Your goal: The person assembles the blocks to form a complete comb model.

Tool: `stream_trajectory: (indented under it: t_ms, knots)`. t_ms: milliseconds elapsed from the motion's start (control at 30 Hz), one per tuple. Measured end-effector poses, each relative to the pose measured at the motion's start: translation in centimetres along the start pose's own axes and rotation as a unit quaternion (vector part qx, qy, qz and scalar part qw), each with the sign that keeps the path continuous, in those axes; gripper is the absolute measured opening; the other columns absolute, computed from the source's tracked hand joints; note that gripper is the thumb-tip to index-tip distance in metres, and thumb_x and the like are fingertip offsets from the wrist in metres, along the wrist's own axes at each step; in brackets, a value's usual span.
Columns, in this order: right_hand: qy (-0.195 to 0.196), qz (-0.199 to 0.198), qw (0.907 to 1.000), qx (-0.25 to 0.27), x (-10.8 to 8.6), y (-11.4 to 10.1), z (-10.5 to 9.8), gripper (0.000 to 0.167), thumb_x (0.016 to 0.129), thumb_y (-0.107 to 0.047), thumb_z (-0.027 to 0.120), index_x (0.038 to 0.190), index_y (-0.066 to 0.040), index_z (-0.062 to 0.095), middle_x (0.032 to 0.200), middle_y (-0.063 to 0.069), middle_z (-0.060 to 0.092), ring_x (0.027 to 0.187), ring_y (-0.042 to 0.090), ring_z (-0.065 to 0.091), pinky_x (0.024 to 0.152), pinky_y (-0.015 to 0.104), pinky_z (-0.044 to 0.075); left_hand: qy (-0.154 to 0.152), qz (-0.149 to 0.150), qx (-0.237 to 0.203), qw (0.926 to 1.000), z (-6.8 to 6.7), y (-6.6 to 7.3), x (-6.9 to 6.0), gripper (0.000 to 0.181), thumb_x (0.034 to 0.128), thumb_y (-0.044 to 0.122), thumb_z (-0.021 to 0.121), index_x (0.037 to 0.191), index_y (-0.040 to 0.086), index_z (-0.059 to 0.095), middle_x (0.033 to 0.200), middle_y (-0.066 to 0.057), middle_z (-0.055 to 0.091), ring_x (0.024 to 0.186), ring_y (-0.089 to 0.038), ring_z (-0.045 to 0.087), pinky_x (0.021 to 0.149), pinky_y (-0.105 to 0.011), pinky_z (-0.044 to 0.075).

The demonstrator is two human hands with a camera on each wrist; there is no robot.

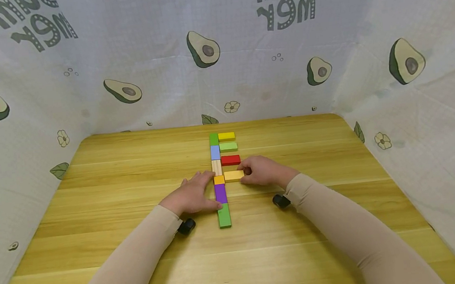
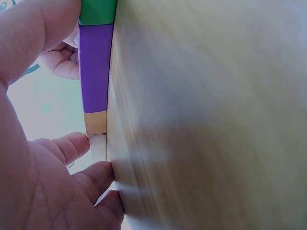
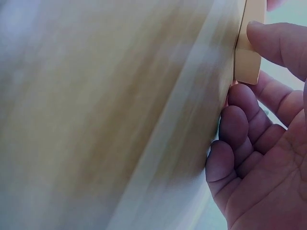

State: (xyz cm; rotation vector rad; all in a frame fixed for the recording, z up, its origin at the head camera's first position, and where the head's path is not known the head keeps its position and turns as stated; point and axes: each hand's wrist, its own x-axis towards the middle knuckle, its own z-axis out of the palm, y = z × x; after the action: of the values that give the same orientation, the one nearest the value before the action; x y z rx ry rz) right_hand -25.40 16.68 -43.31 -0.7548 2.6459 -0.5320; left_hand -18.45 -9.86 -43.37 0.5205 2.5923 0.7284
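Note:
Coloured wooden blocks form a column on the table, running away from the person. My left hand [image 1: 191,195] rests against its left side, thumb by the near green block [image 1: 224,217] and purple block [image 1: 221,194], fingertips by the natural wood block [image 1: 217,167]. Between those two sits a small orange block [image 1: 219,180]. On the column's right, my right hand [image 1: 265,170] pinches the outer end of a light-orange block [image 1: 233,176] lying flat, its inner end against the column. In the right wrist view, the thumb presses that block's [image 3: 248,66] side.
Farther back, a red block [image 1: 230,160], a light green block [image 1: 228,147] and a yellow block [image 1: 226,137] stick out rightward from the column. A blue block [image 1: 215,152] and a green block [image 1: 213,139] make its far end. Behind the wooden table [image 1: 128,162] hangs a printed cloth [image 1: 163,97].

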Motion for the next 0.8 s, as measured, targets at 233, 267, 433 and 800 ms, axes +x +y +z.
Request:
stream_trajectory:
  t_ms: [233, 267, 433, 800]
  knots:
    - [0.002, 0.007, 0.9999, 0.009, -0.02, 0.03, 0.08, 0.030, 0.096, -0.024, 0.077, 0.122, -0.008, 0.073, 0.085, 0.000, 0.062, 0.079, 0.015, 0.054, 0.073, 0.029, 0.045, 0.002, 0.002, 0.001, 1.0000, 0.05, -0.10, 0.05, 0.103, 0.0856, 0.054, 0.082, 0.167, 0.017, 0.030, 0.175, -0.010, 0.027, 0.165, -0.036, 0.013, 0.131, -0.064, 0.009]
    - [0.002, 0.008, 0.9999, 0.011, -0.01, 0.07, 0.10, 0.031, 0.096, -0.024, 0.077, 0.122, -0.008, 0.073, 0.086, 0.001, 0.062, 0.080, 0.015, 0.054, 0.073, 0.029, 0.045, 0.002, 0.002, 0.001, 1.0000, 0.05, -0.11, 0.05, 0.103, 0.0857, 0.054, 0.082, 0.167, 0.018, 0.030, 0.175, -0.010, 0.027, 0.165, -0.036, 0.013, 0.131, -0.064, 0.008]
    - [-0.001, 0.010, 0.9998, 0.016, -0.03, 0.20, 0.12, 0.032, 0.097, -0.025, 0.077, 0.123, -0.008, 0.073, 0.087, 0.001, 0.062, 0.080, 0.016, 0.054, 0.074, 0.030, 0.045, 0.005, 0.002, -0.002, 1.0000, 0.15, -0.17, 0.05, 0.101, 0.0856, 0.053, 0.082, 0.166, 0.018, 0.031, 0.174, -0.010, 0.028, 0.165, -0.036, 0.012, 0.131, -0.064, 0.007]
    - [-0.001, 0.015, 0.9996, 0.024, -0.27, -0.13, -0.11, 0.032, 0.096, -0.025, 0.078, 0.124, -0.008, 0.073, 0.088, 0.001, 0.063, 0.082, 0.016, 0.055, 0.074, 0.029, 0.046, 0.003, 0.000, -0.002, 1.0000, 0.10, -0.02, -0.04, 0.101, 0.0859, 0.053, 0.082, 0.166, 0.018, 0.032, 0.175, -0.011, 0.027, 0.165, -0.037, 0.012, 0.131, -0.064, 0.007]
